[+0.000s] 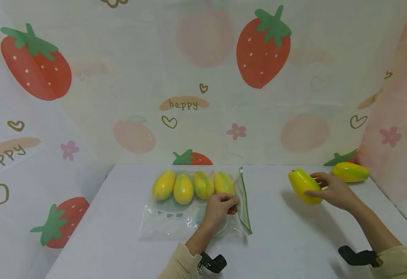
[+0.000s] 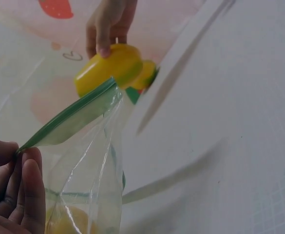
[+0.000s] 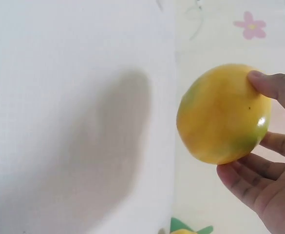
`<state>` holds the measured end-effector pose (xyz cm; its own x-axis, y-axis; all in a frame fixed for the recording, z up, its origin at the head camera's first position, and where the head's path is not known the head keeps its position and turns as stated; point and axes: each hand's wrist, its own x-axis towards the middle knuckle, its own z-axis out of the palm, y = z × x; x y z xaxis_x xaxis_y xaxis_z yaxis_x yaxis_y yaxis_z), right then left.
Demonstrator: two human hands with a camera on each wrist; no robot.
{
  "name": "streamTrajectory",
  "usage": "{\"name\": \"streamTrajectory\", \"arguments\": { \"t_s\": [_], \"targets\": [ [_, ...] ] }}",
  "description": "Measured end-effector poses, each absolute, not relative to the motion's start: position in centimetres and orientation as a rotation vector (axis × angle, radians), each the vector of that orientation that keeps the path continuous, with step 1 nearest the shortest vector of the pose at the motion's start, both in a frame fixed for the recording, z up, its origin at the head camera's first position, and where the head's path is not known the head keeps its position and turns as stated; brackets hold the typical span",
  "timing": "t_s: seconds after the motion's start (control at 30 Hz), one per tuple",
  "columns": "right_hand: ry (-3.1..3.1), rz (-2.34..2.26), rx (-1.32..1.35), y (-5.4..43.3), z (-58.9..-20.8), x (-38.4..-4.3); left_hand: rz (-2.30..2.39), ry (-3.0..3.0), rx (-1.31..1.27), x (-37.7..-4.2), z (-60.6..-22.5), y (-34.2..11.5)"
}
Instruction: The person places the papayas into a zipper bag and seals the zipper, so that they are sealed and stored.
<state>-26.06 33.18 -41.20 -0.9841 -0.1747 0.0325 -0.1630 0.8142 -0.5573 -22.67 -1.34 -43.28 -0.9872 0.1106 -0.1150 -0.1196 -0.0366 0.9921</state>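
Note:
My right hand [image 1: 337,192] grips a yellow papaya [image 1: 302,186] with a green tinge, held above the table's right side with its shadow below. In the right wrist view, the thumb and fingers clasp the papaya [image 3: 222,114] from one side. A clear zip bag [image 1: 161,228] with a green-edged mouth lies mid-table, its mouth facing right. My left hand [image 1: 219,209] pinches the upper layer at that mouth, and the left wrist view shows the green zip strip [image 2: 66,114] lifted and the mouth parted. Several papayas [image 1: 183,189] lie in a row inside the bag, along its far side.
Another papaya [image 1: 350,172] lies at the table's far right corner, behind my right hand. The white table [image 1: 106,217] ends against a backdrop [image 1: 137,77] printed with strawberries. Black wrist cameras [image 1: 214,263] sit at both cuffs.

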Motion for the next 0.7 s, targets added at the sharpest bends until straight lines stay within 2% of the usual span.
{"name": "streamTrajectory", "arguments": {
  "t_s": [0.7],
  "targets": [
    [2.817,-0.952,-0.459,28.7,-39.8,-26.5,2.155,2.057,-0.016,-22.4,-42.8,-1.4]
  ]
}}
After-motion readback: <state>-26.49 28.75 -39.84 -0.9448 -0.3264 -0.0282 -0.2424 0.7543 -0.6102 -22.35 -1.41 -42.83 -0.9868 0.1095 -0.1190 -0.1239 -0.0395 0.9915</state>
